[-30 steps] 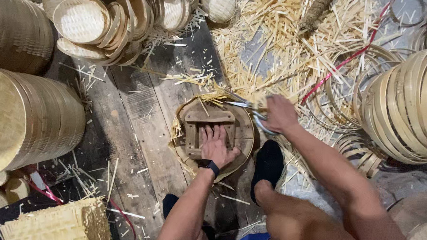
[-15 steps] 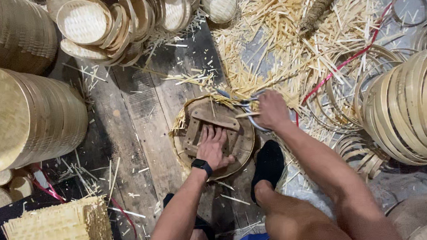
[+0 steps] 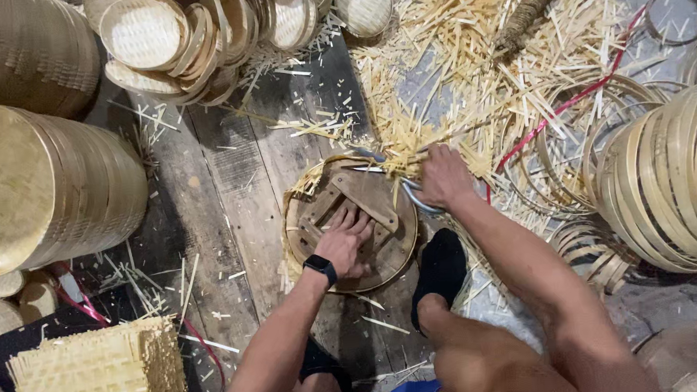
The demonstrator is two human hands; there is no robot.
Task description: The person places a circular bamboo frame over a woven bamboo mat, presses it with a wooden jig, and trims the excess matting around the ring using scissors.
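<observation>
Progress: trimming looks partway | round wooden form point(image 3: 382, 245) at centre, pressed flat by left hand point(image 3: 344, 239) | right hand point(image 3: 444, 176) at 1 o'clock gripping shears point(image 3: 411, 195) | untrimmed bamboo fringe point(image 3: 310, 178) remains at 10 o'clock | cut strips point(image 3: 467, 50) at 12.

A single head-worn camera is looking almost straight down, fairly near, at the plank floor point(image 3: 230, 185); frame edges are probably cropping the surroundings.
</observation>
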